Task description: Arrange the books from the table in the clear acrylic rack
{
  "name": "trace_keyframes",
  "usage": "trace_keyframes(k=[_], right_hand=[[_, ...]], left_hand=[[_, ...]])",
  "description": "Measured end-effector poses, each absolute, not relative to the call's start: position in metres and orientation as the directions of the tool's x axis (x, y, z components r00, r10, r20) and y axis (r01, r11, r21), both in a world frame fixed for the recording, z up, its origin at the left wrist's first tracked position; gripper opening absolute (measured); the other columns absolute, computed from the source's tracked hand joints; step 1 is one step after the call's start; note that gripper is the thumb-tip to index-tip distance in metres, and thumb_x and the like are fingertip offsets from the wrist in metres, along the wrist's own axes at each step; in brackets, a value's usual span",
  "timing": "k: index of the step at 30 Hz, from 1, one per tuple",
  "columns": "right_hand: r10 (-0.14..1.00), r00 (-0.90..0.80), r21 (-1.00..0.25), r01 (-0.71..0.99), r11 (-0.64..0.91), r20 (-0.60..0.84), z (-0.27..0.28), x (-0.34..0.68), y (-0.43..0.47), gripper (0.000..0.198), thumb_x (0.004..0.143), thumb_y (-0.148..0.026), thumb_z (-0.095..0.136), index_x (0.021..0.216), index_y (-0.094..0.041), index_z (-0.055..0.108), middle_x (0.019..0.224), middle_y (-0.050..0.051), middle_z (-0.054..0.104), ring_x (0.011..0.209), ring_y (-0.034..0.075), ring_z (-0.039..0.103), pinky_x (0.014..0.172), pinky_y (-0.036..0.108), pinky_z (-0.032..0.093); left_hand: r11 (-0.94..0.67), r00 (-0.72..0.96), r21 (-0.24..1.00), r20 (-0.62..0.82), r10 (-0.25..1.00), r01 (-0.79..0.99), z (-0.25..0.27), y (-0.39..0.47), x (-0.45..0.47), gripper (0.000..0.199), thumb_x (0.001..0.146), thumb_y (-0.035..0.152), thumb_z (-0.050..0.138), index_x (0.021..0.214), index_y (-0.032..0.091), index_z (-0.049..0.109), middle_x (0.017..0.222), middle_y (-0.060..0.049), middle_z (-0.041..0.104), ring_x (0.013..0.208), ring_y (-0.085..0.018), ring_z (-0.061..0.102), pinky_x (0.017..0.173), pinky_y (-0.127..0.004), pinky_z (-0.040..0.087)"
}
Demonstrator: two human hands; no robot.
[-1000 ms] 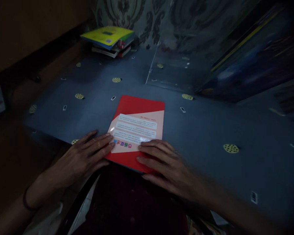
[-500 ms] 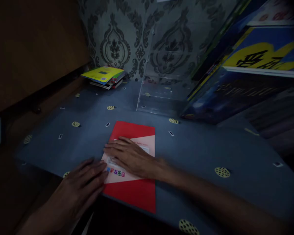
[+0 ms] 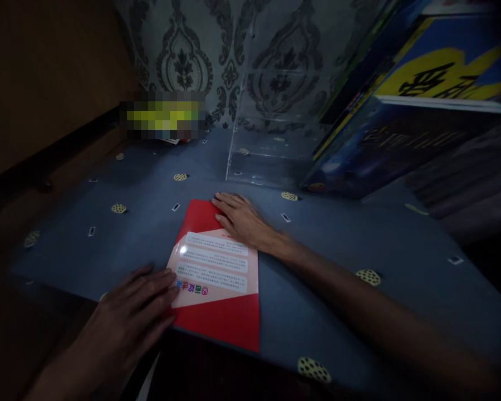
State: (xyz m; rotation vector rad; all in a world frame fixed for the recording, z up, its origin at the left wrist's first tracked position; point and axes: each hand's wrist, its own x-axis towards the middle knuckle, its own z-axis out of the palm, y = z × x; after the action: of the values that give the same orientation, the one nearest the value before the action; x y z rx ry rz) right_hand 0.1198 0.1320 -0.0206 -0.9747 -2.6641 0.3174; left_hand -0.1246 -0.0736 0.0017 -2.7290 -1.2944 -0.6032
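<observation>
A red booklet (image 3: 221, 320) with a pale pink printed panel lies closed near the front edge of the table; its colourful lettering is upside down to me. My right hand (image 3: 240, 220) rests flat on the booklet's far right part, fingers stretched toward its far edge, holding nothing. At the near left edge of the booklet is my left hand (image 3: 137, 312), fingers extended and their tips touching the cover. Part of the printed panel is hidden under the right hand.
The table wears a blue cloth (image 3: 146, 245) with a pineapple pattern. A clear plastic rack (image 3: 271, 161) stands at the back, with large books (image 3: 401, 145) upright to its right. At the back left lies a book stack (image 3: 177, 140), partly blurred out. A brown wooden panel (image 3: 45, 72) rises at left.
My right hand has slid from the middle of the booklet to its far right part, baring the printed panel. My left hand has stayed at the left edge. The view has shifted slightly.
</observation>
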Motion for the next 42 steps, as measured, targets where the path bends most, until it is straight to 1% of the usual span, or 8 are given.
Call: trace_keyframes(k=[4, 10, 19, 26, 33, 37, 40, 42], right_hand=[[0.604, -0.770, -0.322, 0.530, 0.785, 0.204, -0.023, 0.135, 0.103, 0.049, 0.104, -0.031, 0.040, 0.148, -0.010, 0.047, 0.158, 0.016, 0.042, 0.151, 0.027, 0.030, 0.123, 0.055, 0.025], [0.440, -0.884, -0.427, 0.341, 0.837, 0.157, -0.012, 0.160, 0.040, 0.052, 0.103, -0.034, 0.047, 0.150, -0.012, 0.043, 0.157, 0.014, 0.043, 0.151, 0.021, 0.031, 0.127, 0.050, 0.018], [0.334, -0.930, -0.559, 0.200, 0.805, 0.149, 0.000, 0.185, -0.015, 0.049, 0.096, -0.045, 0.061, 0.139, -0.019, 0.058, 0.149, 0.009, 0.056, 0.149, 0.020, 0.036, 0.127, 0.048, 0.017], [0.300, -0.944, -0.534, 0.185, 0.825, 0.136, 0.002, 0.188, -0.028, 0.045, 0.098, -0.035, 0.060, 0.139, -0.017, 0.056, 0.150, 0.011, 0.054, 0.149, 0.021, 0.036, 0.126, 0.049, 0.019], [0.298, -0.945, -0.498, 0.196, 0.845, 0.134, 0.007, 0.188, -0.039, 0.040, 0.103, -0.018, 0.047, 0.143, -0.020, 0.052, 0.150, 0.009, 0.054, 0.146, 0.019, 0.040, 0.125, 0.046, 0.025], [0.300, -0.934, -0.506, 0.168, 0.846, 0.193, 0.005, 0.193, -0.043, 0.051, 0.101, -0.015, 0.048, 0.152, -0.021, 0.042, 0.153, 0.014, 0.049, 0.146, 0.021, 0.040, 0.123, 0.048, 0.032], [0.344, -0.905, -0.487, 0.189, 0.852, 0.251, -0.002, 0.198, -0.043, 0.062, 0.098, -0.011, 0.049, 0.156, -0.022, 0.033, 0.156, 0.013, 0.046, 0.148, 0.021, 0.037, 0.123, 0.049, 0.031], [0.390, -0.869, -0.478, 0.215, 0.852, 0.305, -0.009, 0.201, -0.039, 0.063, 0.097, -0.009, 0.050, 0.156, -0.024, 0.033, 0.155, 0.011, 0.048, 0.148, 0.020, 0.038, 0.123, 0.049, 0.032]], left_hand=[[-0.645, 0.583, 0.094, 0.344, 0.736, 0.759, 0.000, -0.074, -0.128, 0.037, 0.097, 0.032, 0.060, 0.131, 0.019, 0.060, 0.127, -0.008, 0.070, 0.115, -0.021, 0.067, 0.108, -0.042, 0.049], [-0.654, 0.599, 0.045, 0.361, 0.715, 0.755, -0.003, -0.074, -0.130, 0.033, 0.098, 0.032, 0.059, 0.128, 0.019, 0.061, 0.127, -0.009, 0.069, 0.114, -0.022, 0.067, 0.104, -0.042, 0.050], [-0.629, 0.607, -0.048, 0.330, 0.723, 0.776, -0.004, -0.073, -0.118, 0.045, 0.100, 0.039, 0.052, 0.141, 0.020, 0.053, 0.120, -0.011, 0.068, 0.108, -0.026, 0.065, 0.098, -0.042, 0.053], [-0.643, 0.600, 0.004, 0.357, 0.716, 0.766, -0.019, -0.085, -0.118, 0.056, 0.098, 0.023, 0.051, 0.153, 0.019, 0.038, 0.148, -0.015, 0.055, 0.139, -0.028, 0.050, 0.114, -0.046, 0.043], [-0.657, 0.626, -0.030, 0.335, 0.704, 0.754, -0.015, -0.099, -0.121, 0.060, 0.097, 0.012, 0.045, 0.156, 0.021, 0.035, 0.145, -0.010, 0.059, 0.138, -0.023, 0.052, 0.121, -0.044, 0.033], [-0.682, 0.654, -0.029, 0.317, 0.687, 0.731, -0.001, -0.106, -0.128, 0.059, 0.098, 0.017, 0.047, 0.156, 0.023, 0.035, 0.146, -0.009, 0.058, 0.137, -0.023, 0.053, 0.119, -0.043, 0.036], [-0.657, 0.606, 0.054, 0.336, 0.721, 0.752, 0.012, -0.113, -0.135, 0.052, 0.102, 0.029, 0.044, 0.154, 0.029, 0.039, 0.143, -0.007, 0.061, 0.133, -0.023, 0.057, 0.116, -0.043, 0.040], [-0.635, 0.565, 0.123, 0.352, 0.746, 0.762, 0.022, -0.117, -0.139, 0.049, 0.104, 0.042, 0.040, 0.152, 0.032, 0.042, 0.140, -0.006, 0.064, 0.129, -0.023, 0.061, 0.115, -0.043, 0.043]])
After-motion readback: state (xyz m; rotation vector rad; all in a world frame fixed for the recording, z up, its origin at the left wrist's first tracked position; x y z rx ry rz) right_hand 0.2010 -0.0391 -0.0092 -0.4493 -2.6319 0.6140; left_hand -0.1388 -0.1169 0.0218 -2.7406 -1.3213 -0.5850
